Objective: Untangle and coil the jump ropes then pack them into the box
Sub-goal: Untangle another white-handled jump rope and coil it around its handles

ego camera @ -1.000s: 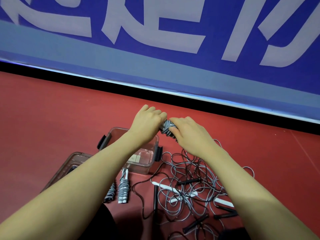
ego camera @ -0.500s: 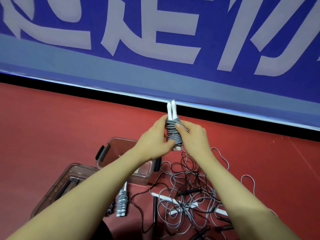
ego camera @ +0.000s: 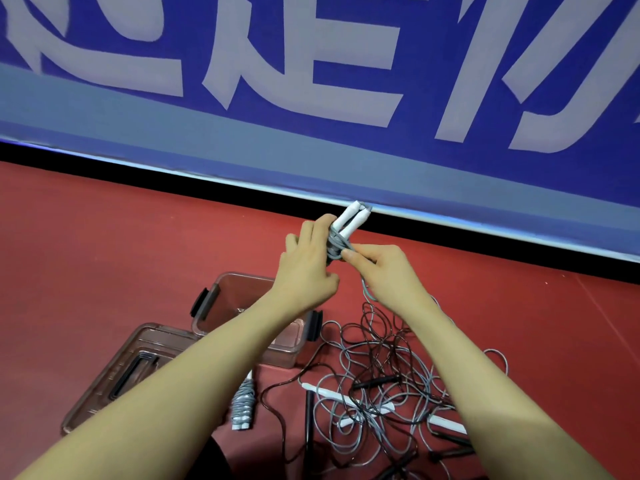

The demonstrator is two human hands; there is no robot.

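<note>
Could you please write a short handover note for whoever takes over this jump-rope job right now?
Left hand grips the white-handled jump rope wrapped in grey cord. Right hand pinches its loose cord end.
Clear brown plastic box sits open on the red floor, its lid beside it.
Done: one coiled grey rope bundle lies near the box.
Left: finish this wrap, untangle the grey and black rope pile, pack all.

Left hand [ego camera: 304,268] and right hand [ego camera: 381,271] grip a coiled jump rope [ego camera: 341,233].
</note>
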